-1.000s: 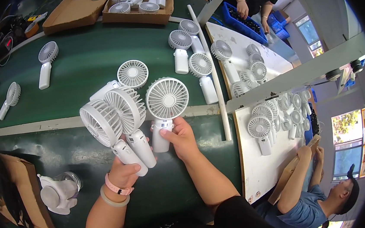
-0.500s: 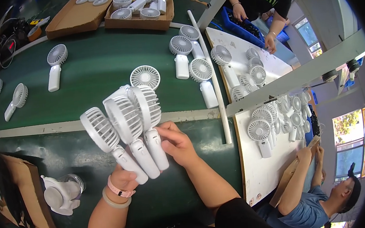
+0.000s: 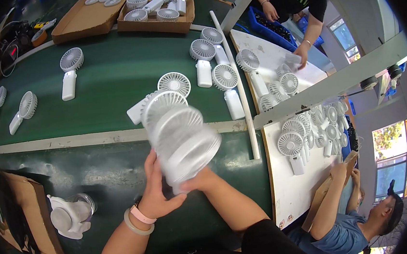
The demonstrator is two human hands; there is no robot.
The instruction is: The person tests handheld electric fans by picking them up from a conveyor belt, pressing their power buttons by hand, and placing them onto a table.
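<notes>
"While the three fans (image 3: 191, 152) stood spread side by side half a second ago, you now have them overlapped in one bunch, heads swung rightward and blurred. Position: raised at your hands, over the near green surface (image 3: 107, 184)."

"State of your hands?"

"Left hand (image 3: 158, 191): part open, thumb stretched away from the fingers, at the bunch's lower left. Right hand (image 3: 199, 179): at the lower right, partly hidden behind the fans; how far it is closed, cannot tell."

"Meaning for your work?"

"Judgement: you look mid-regrip, the load shared between both hands, none of the three set down. Blur suggests quick motion; a slipping handle seems the main risk."

"Farther out?"

"Just beyond your bunch, a single fan (image 3: 174, 82) lies on the far green surface (image 3: 112, 77), partly covered from your view. Three more fans (image 3: 225, 76) lie to its right, beside a white rod (image 3: 252, 139). Past them, a cardboard box (image 3: 153, 27) holds others."
</notes>
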